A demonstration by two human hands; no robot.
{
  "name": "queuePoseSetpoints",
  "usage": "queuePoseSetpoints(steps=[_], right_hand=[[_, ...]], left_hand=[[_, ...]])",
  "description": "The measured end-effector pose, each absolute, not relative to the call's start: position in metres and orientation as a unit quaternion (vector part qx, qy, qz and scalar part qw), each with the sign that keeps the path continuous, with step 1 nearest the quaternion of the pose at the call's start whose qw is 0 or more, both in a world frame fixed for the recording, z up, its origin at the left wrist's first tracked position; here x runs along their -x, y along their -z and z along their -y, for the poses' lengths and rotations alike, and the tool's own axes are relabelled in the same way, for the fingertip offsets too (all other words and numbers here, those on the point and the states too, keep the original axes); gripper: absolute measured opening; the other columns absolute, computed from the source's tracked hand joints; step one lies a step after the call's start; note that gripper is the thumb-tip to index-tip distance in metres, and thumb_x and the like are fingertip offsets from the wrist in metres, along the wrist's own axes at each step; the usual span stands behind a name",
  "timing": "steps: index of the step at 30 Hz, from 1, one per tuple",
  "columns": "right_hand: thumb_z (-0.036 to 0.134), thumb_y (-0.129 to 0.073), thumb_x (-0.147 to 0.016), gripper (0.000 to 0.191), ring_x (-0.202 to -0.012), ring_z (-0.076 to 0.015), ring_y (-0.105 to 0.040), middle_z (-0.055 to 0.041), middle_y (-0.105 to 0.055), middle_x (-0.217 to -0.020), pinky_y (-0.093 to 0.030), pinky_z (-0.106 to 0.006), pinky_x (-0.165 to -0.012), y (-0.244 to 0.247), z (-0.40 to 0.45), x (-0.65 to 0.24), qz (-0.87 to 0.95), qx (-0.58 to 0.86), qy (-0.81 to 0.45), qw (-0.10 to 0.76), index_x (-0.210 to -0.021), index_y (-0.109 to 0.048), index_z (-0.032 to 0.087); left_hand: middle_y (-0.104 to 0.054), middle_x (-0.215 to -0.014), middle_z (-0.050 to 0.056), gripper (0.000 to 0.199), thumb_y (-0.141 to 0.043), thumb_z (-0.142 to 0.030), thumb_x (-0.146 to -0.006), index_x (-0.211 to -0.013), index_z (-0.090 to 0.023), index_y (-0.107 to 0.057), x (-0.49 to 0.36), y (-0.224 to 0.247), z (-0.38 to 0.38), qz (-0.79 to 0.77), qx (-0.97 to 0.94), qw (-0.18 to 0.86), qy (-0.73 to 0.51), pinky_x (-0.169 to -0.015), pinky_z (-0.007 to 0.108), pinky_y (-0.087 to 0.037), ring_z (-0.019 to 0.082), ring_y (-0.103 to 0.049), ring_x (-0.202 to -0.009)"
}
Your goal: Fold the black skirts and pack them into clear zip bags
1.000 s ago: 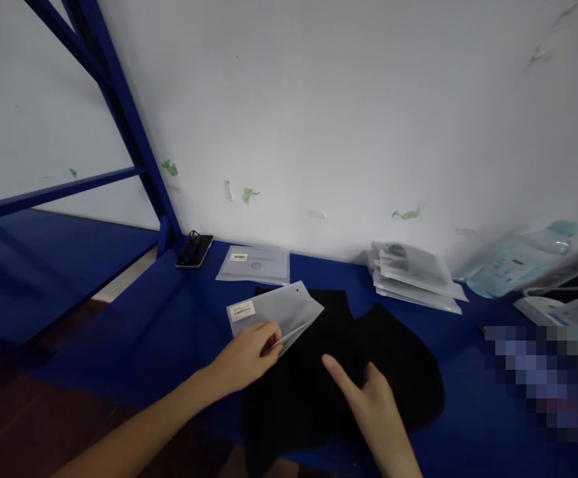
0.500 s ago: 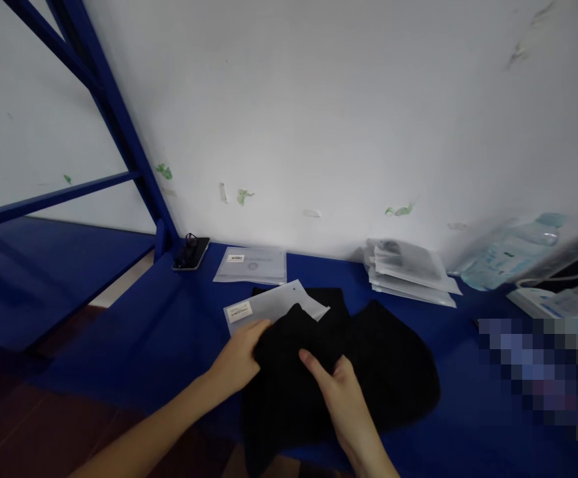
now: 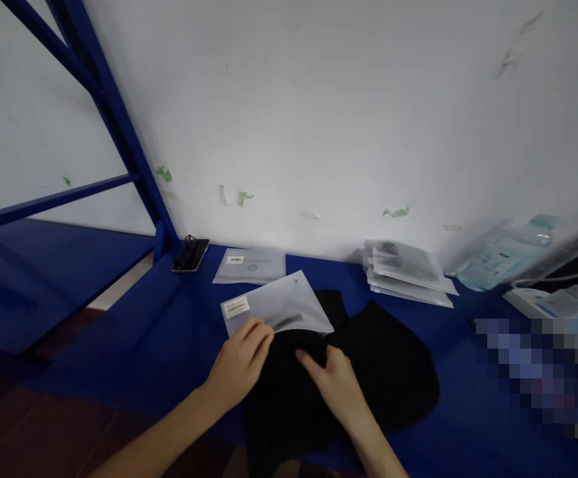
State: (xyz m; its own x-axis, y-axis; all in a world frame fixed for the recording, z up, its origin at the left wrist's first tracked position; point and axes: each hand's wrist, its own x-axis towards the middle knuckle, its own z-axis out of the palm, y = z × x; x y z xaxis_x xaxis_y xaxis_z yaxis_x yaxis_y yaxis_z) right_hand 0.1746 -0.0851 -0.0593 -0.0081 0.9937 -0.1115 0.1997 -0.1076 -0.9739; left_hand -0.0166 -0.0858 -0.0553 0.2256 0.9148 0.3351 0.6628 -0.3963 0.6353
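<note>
A frosted plastic bag (image 3: 282, 302) with a barcode label lies in front of me, its near edge parted and a dark patch showing inside. My left hand (image 3: 239, 358) is closed, pinching the near edge of this bag at its left side. Black cloth (image 3: 388, 365), perhaps a garment, spreads under and to the right of the bag and hangs over the front of the table. Gripping a bunched part of the cloth just below the bag's mouth is my right hand (image 3: 333, 378), thumb on top. The fingers beneath the cloth are hidden.
On the blue table (image 3: 134, 325), another labelled plastic bag (image 3: 252, 267) lies by the wall. A phone (image 3: 199, 255) with dark glasses on it sits left. Farther right are stacked plastic bags (image 3: 408, 272), a clear bottle (image 3: 505, 255) and a blurred-out area. A blue frame (image 3: 114, 126) rises at left.
My left hand has moved from the black cloth to the bag's near edge. The cloth's raised fold has come down toward me, uncovering more of the bag. My right hand keeps its grip.
</note>
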Motion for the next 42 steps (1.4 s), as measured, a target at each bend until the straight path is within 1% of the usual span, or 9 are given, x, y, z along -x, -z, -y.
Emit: queuePoseSetpoints(steps=[5, 9, 16, 23, 27, 30, 35, 38, 42], right_hand=[[0.046, -0.067, -0.075, 0.034, -0.059, -0.0221, -0.068, -0.0049, -0.071, -0.068, -0.054, -0.030, -0.052, 0.068, 0.083, -0.177, 0.415, 0.559, -0.532, 0.483, -0.085, -0.065, 0.014], [0.045, -0.074, -0.069, 0.033, -0.028, -0.0111, -0.045, 0.0081, -0.048, -0.042, -0.030, -0.020, -0.025, 0.069, 0.084, -0.168, 0.415, 0.605, -0.518, 0.439, -0.070, -0.055, 0.019], [0.046, -0.071, -0.071, 0.036, -0.026, -0.0066, -0.041, 0.0081, -0.051, -0.045, -0.023, -0.015, -0.024, 0.065, 0.076, -0.149, 0.399, 0.554, -0.579, 0.445, -0.085, -0.061, 0.015], [0.052, -0.071, -0.074, 0.045, -0.071, -0.0172, -0.068, -0.0051, -0.072, -0.090, -0.055, -0.027, -0.060, 0.065, 0.065, -0.136, 0.357, 0.441, -0.656, 0.498, -0.104, -0.064, 0.019], [0.049, -0.072, -0.075, 0.042, -0.095, -0.0219, -0.068, -0.0083, -0.071, -0.105, -0.054, -0.034, -0.083, 0.060, 0.073, -0.151, 0.359, 0.398, -0.679, 0.501, -0.102, -0.068, 0.017], [0.052, -0.069, -0.078, 0.043, -0.078, -0.0182, -0.069, -0.0084, -0.072, -0.097, -0.056, -0.029, -0.069, 0.059, 0.088, -0.172, 0.456, 0.457, -0.610, 0.459, -0.102, -0.070, 0.017], [0.057, -0.061, -0.082, 0.041, -0.039, -0.0083, -0.050, 0.0016, -0.057, -0.054, -0.037, -0.018, -0.035, 0.062, 0.115, -0.170, 0.543, 0.530, -0.565, 0.324, -0.079, -0.067, 0.016], [0.059, -0.060, -0.081, 0.045, -0.037, -0.0074, -0.052, -0.0004, -0.062, -0.065, -0.032, -0.016, -0.029, 0.063, 0.124, -0.145, 0.556, 0.498, -0.612, 0.262, -0.087, -0.067, 0.015], [0.067, -0.064, -0.074, 0.053, -0.042, -0.0069, -0.054, 0.0008, -0.059, -0.074, -0.038, -0.016, -0.031, 0.068, 0.125, -0.114, 0.450, 0.446, -0.692, 0.346, -0.089, -0.062, 0.015]], left_hand=[[-0.059, -0.098, 0.006, 0.022, -0.037, -0.018, -0.100, -0.101, -0.022, -0.059, 0.014, 0.056, 0.097, -0.470, -0.820, 0.123, -0.303, -0.082, 0.031, -0.047, 0.018, -0.059, -0.090], [-0.059, -0.094, 0.006, 0.024, -0.036, -0.017, -0.100, -0.096, -0.021, -0.059, 0.006, 0.050, 0.099, -0.454, -0.837, 0.119, -0.281, -0.077, 0.032, -0.050, 0.019, -0.059, -0.084], [-0.059, -0.097, 0.006, 0.023, -0.037, -0.016, -0.100, -0.096, -0.021, -0.059, -0.001, 0.040, 0.104, -0.452, -0.824, 0.165, -0.299, -0.081, 0.031, -0.049, 0.018, -0.059, -0.089], [-0.060, -0.099, 0.004, 0.022, -0.038, -0.015, -0.100, -0.101, -0.022, -0.059, 0.000, 0.037, 0.112, -0.448, -0.819, 0.188, -0.305, -0.082, 0.030, -0.048, 0.017, -0.060, -0.089], [-0.059, -0.109, 0.004, 0.019, -0.048, -0.024, -0.097, -0.116, -0.026, -0.054, 0.019, 0.048, 0.127, -0.510, -0.780, 0.181, -0.314, -0.088, 0.031, -0.046, 0.019, -0.058, -0.100], [-0.059, -0.094, 0.001, 0.011, -0.048, -0.030, -0.097, -0.099, -0.025, -0.057, 0.040, 0.059, 0.147, -0.595, -0.713, 0.208, -0.308, -0.077, 0.028, -0.046, 0.018, -0.059, -0.087], [-0.062, -0.081, 0.000, 0.032, -0.043, -0.044, -0.097, -0.079, -0.025, -0.062, 0.053, 0.061, 0.158, -0.642, -0.638, 0.320, -0.282, -0.075, 0.030, -0.043, 0.020, -0.059, -0.081], [-0.066, -0.083, 0.000, 0.034, -0.044, -0.046, -0.094, -0.079, -0.025, -0.067, 0.044, 0.055, 0.148, -0.631, -0.619, 0.364, -0.294, -0.084, 0.034, -0.040, 0.023, -0.058, -0.089], [-0.065, -0.078, 0.001, 0.031, -0.050, -0.045, -0.089, -0.073, -0.023, -0.066, 0.035, 0.053, 0.136, -0.628, -0.590, 0.393, -0.320, -0.079, 0.033, -0.040, 0.024, -0.056, -0.086]])
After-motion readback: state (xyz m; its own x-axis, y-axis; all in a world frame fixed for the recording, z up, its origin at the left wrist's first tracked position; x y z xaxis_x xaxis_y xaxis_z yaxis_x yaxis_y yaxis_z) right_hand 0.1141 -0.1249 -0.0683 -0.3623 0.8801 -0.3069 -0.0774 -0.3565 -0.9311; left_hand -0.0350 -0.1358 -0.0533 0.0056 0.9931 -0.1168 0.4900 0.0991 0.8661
